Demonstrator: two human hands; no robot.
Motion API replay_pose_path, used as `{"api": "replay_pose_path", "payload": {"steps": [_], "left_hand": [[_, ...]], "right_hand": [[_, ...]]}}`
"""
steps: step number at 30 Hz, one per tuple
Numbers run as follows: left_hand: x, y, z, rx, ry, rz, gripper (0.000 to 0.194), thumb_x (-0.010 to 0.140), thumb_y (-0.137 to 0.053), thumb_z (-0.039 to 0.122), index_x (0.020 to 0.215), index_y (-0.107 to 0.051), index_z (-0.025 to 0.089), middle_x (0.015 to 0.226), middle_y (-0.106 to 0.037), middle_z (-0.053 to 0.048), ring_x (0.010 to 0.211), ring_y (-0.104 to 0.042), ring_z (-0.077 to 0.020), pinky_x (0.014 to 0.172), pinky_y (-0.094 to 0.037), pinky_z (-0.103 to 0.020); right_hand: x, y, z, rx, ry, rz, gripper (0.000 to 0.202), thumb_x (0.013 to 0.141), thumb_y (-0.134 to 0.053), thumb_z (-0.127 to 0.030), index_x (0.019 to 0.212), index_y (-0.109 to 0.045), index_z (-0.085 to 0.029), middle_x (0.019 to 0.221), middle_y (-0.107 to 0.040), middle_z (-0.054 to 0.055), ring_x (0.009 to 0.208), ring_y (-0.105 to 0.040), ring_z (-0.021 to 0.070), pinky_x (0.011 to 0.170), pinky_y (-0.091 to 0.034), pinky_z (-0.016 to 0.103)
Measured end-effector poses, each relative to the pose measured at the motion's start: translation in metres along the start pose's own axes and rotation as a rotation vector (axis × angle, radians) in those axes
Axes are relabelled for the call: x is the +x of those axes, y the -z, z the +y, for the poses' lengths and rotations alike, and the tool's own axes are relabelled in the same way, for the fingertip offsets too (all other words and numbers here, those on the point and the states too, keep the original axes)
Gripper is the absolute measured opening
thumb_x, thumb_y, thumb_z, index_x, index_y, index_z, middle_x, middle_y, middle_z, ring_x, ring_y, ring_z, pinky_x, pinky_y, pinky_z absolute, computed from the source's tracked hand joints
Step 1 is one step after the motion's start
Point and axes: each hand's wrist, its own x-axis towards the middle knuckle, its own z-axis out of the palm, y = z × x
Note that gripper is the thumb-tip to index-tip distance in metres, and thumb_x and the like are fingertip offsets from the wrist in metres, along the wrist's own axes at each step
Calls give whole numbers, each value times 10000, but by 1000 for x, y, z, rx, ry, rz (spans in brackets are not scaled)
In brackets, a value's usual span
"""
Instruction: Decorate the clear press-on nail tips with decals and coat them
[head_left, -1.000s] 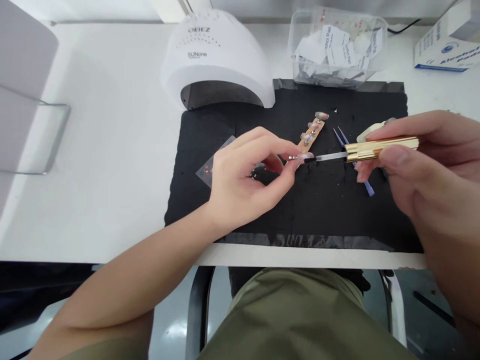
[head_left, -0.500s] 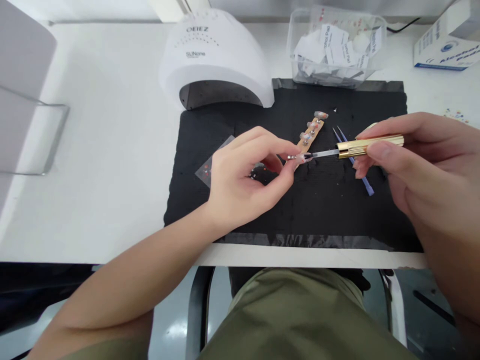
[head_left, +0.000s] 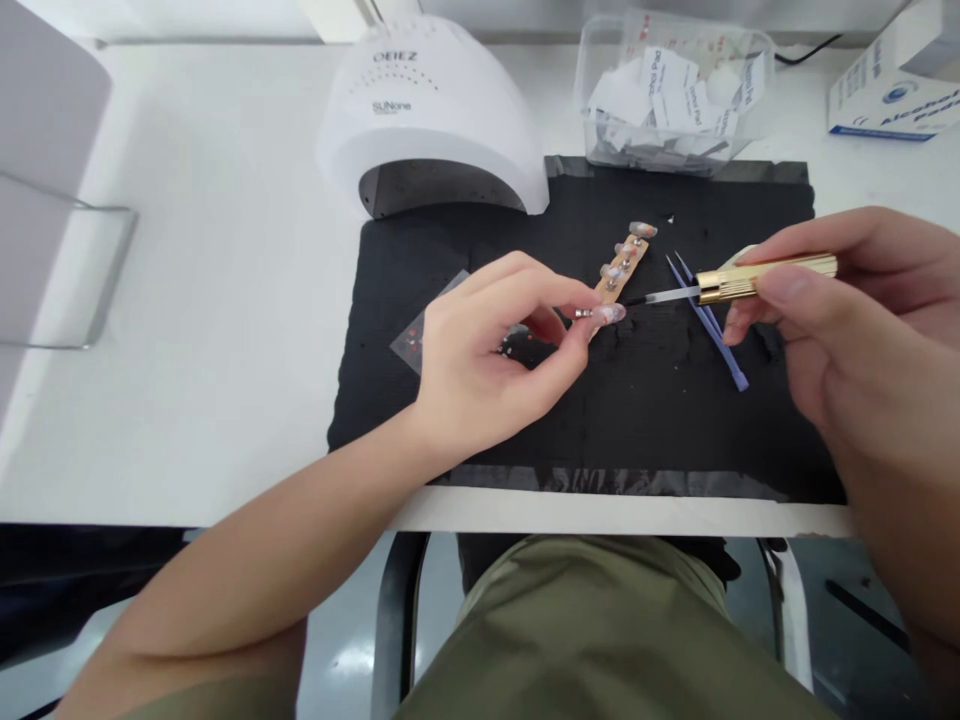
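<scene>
My left hand (head_left: pixel 487 360) pinches a decorated false nail (head_left: pixel 609 315) on a small metal stem between thumb and fingertips. In my right hand (head_left: pixel 870 320) is a nail polish brush (head_left: pixel 761 279) with a gold ribbed handle and a white stem. Its dark bristles point left, just off the nail's tip; I cannot tell if they touch. Behind the nail lies a wooden strip (head_left: pixel 636 259) carrying several decorated false nails on metal stems, its near end hidden by my left fingers. Blue-purple tweezers (head_left: pixel 724 345) lie beneath and beside the brush.
A white nail lamp (head_left: pixel 442 100) stands at the back left of the black mat (head_left: pixel 675 430). Behind the mat is a clear tub (head_left: pixel 600 145) of alcohol pad packets, with an alcohol pads box (head_left: pixel 877 100) to its right. A clear sheet (head_left: pixel 412 340) lies partly under my left hand.
My right hand has drawn the brush to the right, so its bristles have moved from on the nail to just past its tip. The left hand has stayed in place.
</scene>
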Motion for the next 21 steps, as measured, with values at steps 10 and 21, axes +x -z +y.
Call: {"api": "replay_pose_path", "payload": {"steps": [10, 21], "left_hand": [[0, 1, 1, 15, 1, -4, 92, 982, -823, 118, 1007, -821, 206, 915, -845, -14, 648, -692, -76, 590, -616, -197], [-2, 2, 3, 23, 47, -23, 144, 1013, -787, 114, 1023, -811, 256, 940, -847, 3, 665, -707, -104, 587, -630, -251]], "right_hand": [[-5, -1, 0, -22, 33, -16, 137, 934, -875, -215, 1025, -927, -304, 750, -765, -27, 636, -702, 147, 545, -500, 340], [0, 1, 3, -26, 86, 11, 187, 889, -878, -214, 1035, -942, -313, 687, -755, -28, 611, -735, 197, 482, -508, 380]]}}
